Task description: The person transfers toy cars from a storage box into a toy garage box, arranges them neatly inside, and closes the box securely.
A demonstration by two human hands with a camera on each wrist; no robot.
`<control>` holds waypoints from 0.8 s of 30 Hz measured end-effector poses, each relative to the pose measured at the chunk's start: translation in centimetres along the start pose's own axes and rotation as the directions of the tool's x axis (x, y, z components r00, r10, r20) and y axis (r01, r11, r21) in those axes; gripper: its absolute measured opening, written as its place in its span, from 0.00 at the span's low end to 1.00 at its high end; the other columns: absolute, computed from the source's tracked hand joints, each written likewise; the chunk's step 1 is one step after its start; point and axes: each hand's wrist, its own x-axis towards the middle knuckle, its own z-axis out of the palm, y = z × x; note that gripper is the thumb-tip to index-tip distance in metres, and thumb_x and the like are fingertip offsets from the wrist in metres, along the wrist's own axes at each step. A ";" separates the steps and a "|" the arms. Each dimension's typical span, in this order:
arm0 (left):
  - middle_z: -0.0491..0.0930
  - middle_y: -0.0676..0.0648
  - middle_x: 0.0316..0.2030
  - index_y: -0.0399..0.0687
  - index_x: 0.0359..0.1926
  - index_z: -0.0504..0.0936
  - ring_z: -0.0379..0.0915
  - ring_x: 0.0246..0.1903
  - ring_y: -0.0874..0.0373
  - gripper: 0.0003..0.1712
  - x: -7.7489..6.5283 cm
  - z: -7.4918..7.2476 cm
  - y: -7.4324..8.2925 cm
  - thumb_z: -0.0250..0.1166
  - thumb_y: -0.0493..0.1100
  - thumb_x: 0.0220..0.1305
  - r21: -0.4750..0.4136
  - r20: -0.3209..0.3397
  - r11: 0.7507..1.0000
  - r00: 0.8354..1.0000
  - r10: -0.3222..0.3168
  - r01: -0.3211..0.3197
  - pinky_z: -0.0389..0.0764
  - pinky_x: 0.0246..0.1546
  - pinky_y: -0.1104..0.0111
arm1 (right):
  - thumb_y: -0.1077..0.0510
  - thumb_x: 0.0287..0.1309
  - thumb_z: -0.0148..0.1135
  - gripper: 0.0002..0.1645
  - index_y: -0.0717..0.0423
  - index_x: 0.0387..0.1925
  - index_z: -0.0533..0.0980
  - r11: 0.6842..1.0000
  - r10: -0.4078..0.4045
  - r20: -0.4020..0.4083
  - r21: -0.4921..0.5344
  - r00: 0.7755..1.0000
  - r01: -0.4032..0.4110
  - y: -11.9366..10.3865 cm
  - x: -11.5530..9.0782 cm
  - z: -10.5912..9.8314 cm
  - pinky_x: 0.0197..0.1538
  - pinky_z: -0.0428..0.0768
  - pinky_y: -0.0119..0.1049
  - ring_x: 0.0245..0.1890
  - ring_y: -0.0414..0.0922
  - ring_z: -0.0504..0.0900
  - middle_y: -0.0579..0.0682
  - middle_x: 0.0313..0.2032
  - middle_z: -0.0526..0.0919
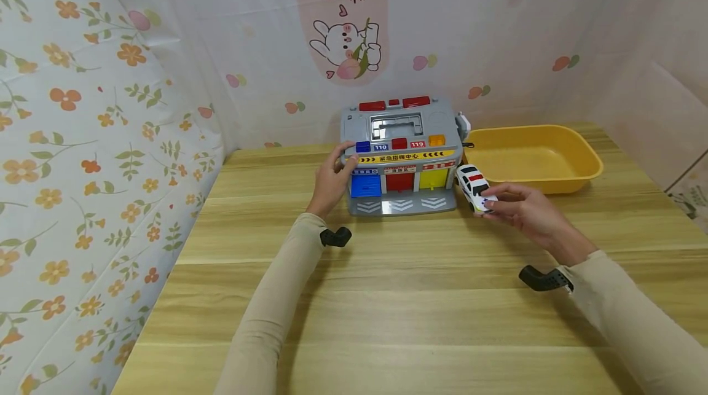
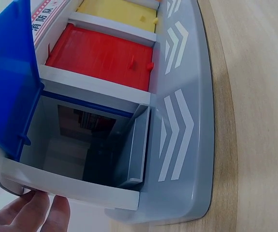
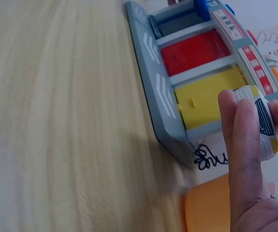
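Note:
A grey toy garage [image 1: 401, 155] stands on the table, with blue, red [image 2: 102, 55] and yellow [image 3: 209, 96] doors along its front. Both wrist views show the blue door [image 2: 8, 72] swung up, baring a hollow bay beneath it. At the garage's left upper corner, my left hand [image 1: 330, 181] grips the edge, its fingertips against the side wall in the left wrist view. My right hand [image 1: 525, 214] pinches a white toy car [image 1: 474, 187] with a red roof light between thumb and fingers, beside the garage's right front corner.
Behind the right hand sits a yellow plastic basin [image 1: 533, 155], close to the garage's right side. A black coiled cord [image 3: 207, 157] lies by that side. Patterned cloth [image 1: 265, 45] hangs behind the wooden table [image 1: 398, 309] and along its left.

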 end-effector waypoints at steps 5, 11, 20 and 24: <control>0.71 0.50 0.68 0.71 0.64 0.73 0.76 0.62 0.45 0.21 0.0 0.0 0.0 0.56 0.59 0.73 0.002 0.000 1.000 1.000 0.001 -0.001 0.77 0.62 0.48 | 0.67 0.66 0.61 0.12 0.49 0.44 0.82 0.999 -0.037 0.046 -0.022 0.998 0.038 0.6 0.2 0.7 0.50 0.86 0.34 0.41 0.40 0.88 0.52 0.49 0.73; 0.70 0.50 0.69 0.72 0.64 0.72 0.75 0.63 0.44 0.21 -0.1 0.0 0.0 0.56 0.60 0.73 0.003 0.003 1.000 1.000 -0.005 0.005 0.77 0.62 0.47 | 0.64 0.66 0.62 0.11 0.48 0.46 0.81 0.994 0.000 0.070 -0.111 0.998 0.008 0.9 0.5 2.1 0.51 0.85 0.34 0.44 0.40 0.84 0.56 0.54 0.68; 0.69 0.50 0.70 0.74 0.64 0.72 0.73 0.66 0.43 0.21 0.0 0.1 0.0 0.56 0.61 0.73 0.012 0.000 1.000 1.000 -0.015 0.015 0.76 0.63 0.47 | 0.66 0.66 0.59 0.15 0.61 0.53 0.76 0.984 0.036 0.125 -0.177 0.992 -0.013 1.2 1.4 4.1 0.53 0.85 0.35 0.49 0.44 0.79 0.62 0.60 0.64; 0.70 0.50 0.70 0.73 0.64 0.72 0.74 0.65 0.44 0.21 -0.1 0.1 0.0 0.56 0.60 0.73 0.011 -0.002 1.000 1.000 -0.013 0.013 0.76 0.63 0.47 | 0.67 0.64 0.60 0.16 0.63 0.53 0.76 0.985 0.054 0.146 -0.168 0.988 -0.029 1.2 1.8 4.8 0.55 0.84 0.38 0.53 0.50 0.75 0.63 0.64 0.60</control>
